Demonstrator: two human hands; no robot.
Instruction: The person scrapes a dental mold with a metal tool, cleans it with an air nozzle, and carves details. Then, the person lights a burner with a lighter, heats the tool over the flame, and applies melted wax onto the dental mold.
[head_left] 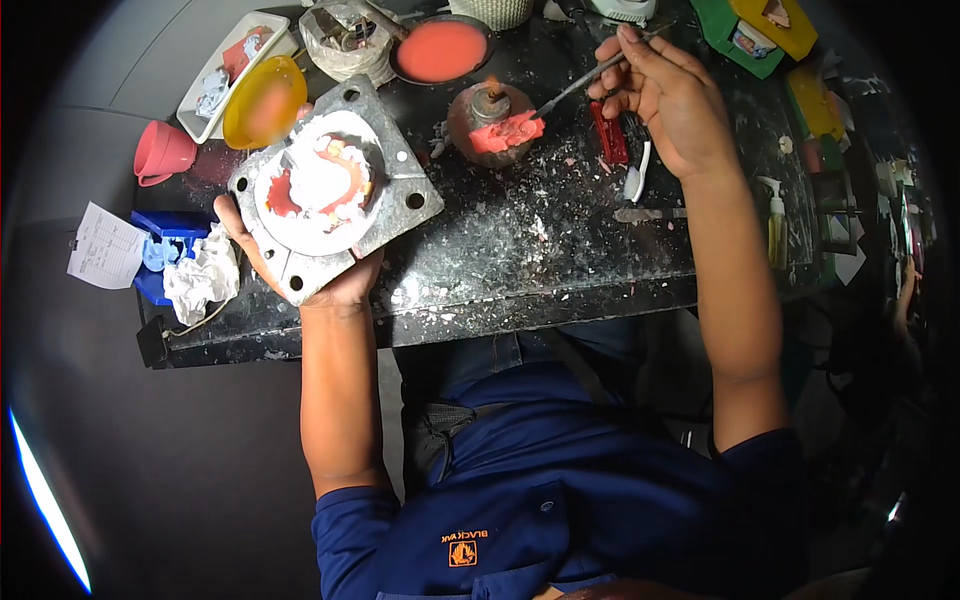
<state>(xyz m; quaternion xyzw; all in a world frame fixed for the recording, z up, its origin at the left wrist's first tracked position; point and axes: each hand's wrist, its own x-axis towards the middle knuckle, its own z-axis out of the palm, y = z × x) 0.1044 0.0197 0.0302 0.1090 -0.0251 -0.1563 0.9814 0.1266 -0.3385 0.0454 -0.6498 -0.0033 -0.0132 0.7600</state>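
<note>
My left hand [343,284] supports a square metal dental flask [408,203] from below, tilted, with holes at its corners. White plaster [325,232] fills its round opening, around pink wax [283,194] and what look like teeth; glare washes out the middle. Between the fingertips of my right hand [668,92] is a thin wax spatula [578,88], pointing down to the left. Its tip meets a lump of pink wax [507,132] at a spirit lamp [491,104], which burns with a small orange flame [491,84]. Whether the wax rests on the lamp, I cannot tell.
Behind the lamp sits a pan of pink wax [441,52]. A red tool [608,133], a toothbrush [637,173] and a knife [650,214] lie at right. Leftward are a yellow bowl [265,100], a pink cup [164,153] and crumpled paper [203,277]. White scraps litter the dark tabletop [560,270].
</note>
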